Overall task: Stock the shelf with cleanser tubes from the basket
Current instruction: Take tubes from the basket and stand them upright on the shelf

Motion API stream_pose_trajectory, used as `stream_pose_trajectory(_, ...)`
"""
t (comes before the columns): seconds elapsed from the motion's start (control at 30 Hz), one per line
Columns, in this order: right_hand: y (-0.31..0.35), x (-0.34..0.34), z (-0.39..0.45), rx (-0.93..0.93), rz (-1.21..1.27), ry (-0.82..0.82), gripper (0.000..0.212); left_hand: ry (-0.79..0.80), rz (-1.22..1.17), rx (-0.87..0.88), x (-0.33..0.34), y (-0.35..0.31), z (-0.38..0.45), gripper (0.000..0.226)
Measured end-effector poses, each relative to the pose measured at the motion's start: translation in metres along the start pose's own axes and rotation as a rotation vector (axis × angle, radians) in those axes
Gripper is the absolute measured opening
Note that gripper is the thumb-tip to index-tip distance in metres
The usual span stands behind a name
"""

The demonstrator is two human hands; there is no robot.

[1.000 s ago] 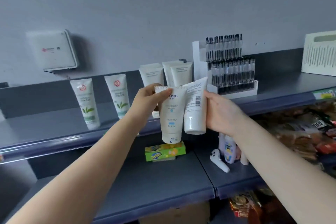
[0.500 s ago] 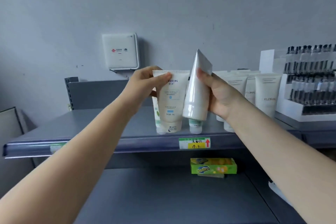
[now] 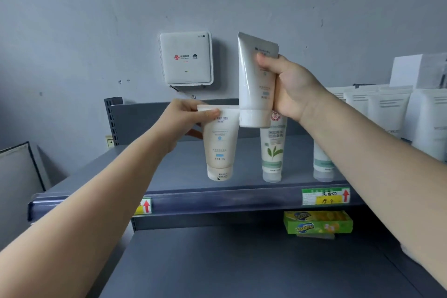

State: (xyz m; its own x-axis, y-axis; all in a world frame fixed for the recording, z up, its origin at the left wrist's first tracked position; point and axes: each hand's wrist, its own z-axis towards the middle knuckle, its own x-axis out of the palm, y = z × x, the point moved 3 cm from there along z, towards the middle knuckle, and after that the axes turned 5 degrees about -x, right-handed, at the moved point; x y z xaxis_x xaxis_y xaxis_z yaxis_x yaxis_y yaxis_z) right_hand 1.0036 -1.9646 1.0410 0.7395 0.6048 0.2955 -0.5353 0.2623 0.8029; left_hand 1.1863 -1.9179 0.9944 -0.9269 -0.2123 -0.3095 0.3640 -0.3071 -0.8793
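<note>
At the centre of the frame a cream tube (image 3: 219, 145) is pinched by its crimped top edge in the left hand (image 3: 183, 123), thumb in front and the fingers hidden behind, cap downward, its cap at the level of the upper shelf (image 3: 101, 176); whether the cap already rests on the shelf cannot be told. This step appears to be the setting down of that tube to the left of the green-leaf tube (image 3: 273, 150), which stands cap-down near the front edge, with another tube (image 3: 323, 167) partly hidden behind the right forearm. To be done well, the cream tube should be lowered straight until the cap sits flat, kept in line with the standing row and just beside the leaf tube without knocking it, and the pinch released only once the tube balances, since a narrow cap base is likely to topple. Above and to the right, a white tube (image 3: 254, 84) is gripped around its body by the right hand (image 3: 292, 87), thumb across the front and fingers curled behind, cap down, held clear above the row. It should be kept high so that the row below is not struck. The basket is not in view.
</note>
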Motion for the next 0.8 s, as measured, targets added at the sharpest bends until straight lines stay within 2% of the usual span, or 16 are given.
stream_pose_trajectory(0.33, -0.001, 0.013, 0.034, -0.061, -0.026, -0.116, 0.008, 0.026, -0.047, -0.021, 0.003, 0.028, 0.010, 0.007)
stream_pose_trajectory(0.5, -0.004, 0.018, 0.046, -0.081, -0.066, -0.095, 0.011, 0.031, 0.011, -0.037, 0.009, 0.037, 0.011, 0.011)
stream_pose_trajectory(0.6, -0.007, 0.019, 0.055, -0.078, -0.162, -0.061, 0.016, 0.020, 0.009, -0.037, 0.010, 0.040, 0.010, 0.012)
stream_pose_trajectory(0.7, -0.012, 0.017, 0.061, -0.056, -0.367, -0.056, 0.017, 0.037, 0.098, -0.030, 0.006, 0.036, 0.011, 0.018)
stream_pose_trajectory(0.8, -0.012, 0.016, 0.064, -0.018, -0.489, -0.041, 0.018, -0.051, 0.023, -0.023, -0.012, 0.024, 0.019, 0.019)
